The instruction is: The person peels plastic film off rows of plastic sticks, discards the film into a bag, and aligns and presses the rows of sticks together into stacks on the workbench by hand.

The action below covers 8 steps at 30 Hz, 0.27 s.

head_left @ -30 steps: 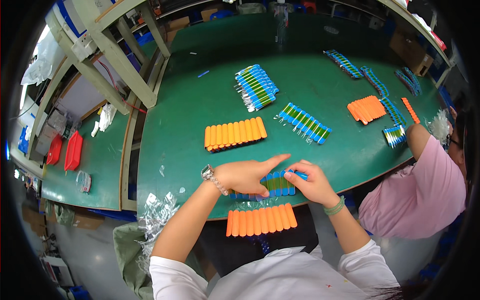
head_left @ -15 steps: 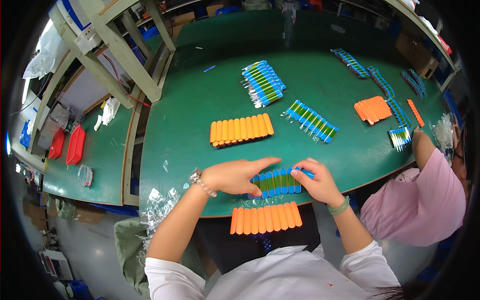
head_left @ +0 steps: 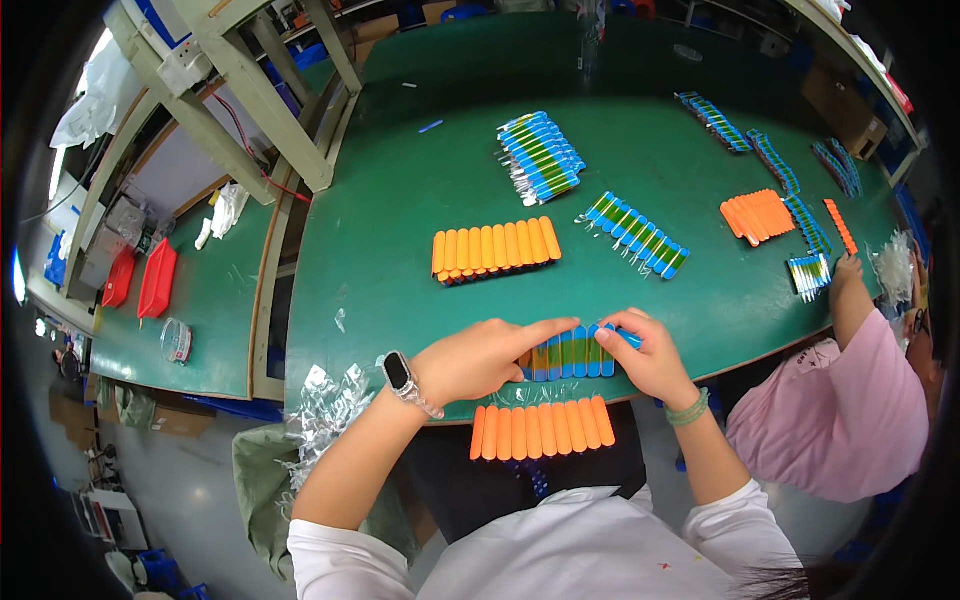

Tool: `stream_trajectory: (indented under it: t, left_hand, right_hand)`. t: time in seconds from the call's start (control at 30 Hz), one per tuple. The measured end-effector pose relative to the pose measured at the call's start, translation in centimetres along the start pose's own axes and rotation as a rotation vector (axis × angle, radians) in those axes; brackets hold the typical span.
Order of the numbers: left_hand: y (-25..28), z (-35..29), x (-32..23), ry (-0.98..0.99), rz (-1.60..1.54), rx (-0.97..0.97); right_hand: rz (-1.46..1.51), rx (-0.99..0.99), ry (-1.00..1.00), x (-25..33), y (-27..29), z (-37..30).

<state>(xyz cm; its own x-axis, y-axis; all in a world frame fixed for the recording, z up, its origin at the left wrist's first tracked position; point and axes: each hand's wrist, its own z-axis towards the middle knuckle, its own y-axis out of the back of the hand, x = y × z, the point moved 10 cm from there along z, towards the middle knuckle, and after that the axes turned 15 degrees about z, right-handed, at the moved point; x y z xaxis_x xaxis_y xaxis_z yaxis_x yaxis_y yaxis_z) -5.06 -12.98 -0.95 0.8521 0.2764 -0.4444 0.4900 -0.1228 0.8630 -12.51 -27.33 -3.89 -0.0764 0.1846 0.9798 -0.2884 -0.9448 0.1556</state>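
Note:
A row of blue flat sticks with rounded ends and a green middle band lies at the table's near edge in front of me. My left hand holds its left end, index finger stretched along the top edge and thumb below. At the right end, my right hand pinches a blue piece between thumb and fingers; part of it is hidden. Just below, a row of orange rounded sticks hangs past the table edge, with clear film between the two rows.
Beyond my hands lie a yellow-orange stack, a blue-green stack and a loose blue-green strip. Clear wrapper scraps lie left. More strips and an orange stack are at right, where a pink-sleeved person's hand touches an orange strip.
My left index finger has come down onto the top edge of the blue-green row, and the left wrist has turned. My right hand still pinches the blue piece at the right end.

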Motion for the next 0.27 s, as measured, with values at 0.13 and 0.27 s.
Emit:
stream_trajectory:
  t: [0.13,0.27]
  left_hand:
    - [1.1,-0.5,1.0,-0.087,-0.125,-0.142]
    - [-0.2,-0.2,2.0,-0.003,-0.201,0.011]
  right_hand:
    - [0.011,-0.017,0.016,-0.1,0.0,-0.1]
    - [0.009,-0.009,0.01,-0.1,-0.2,-0.1]
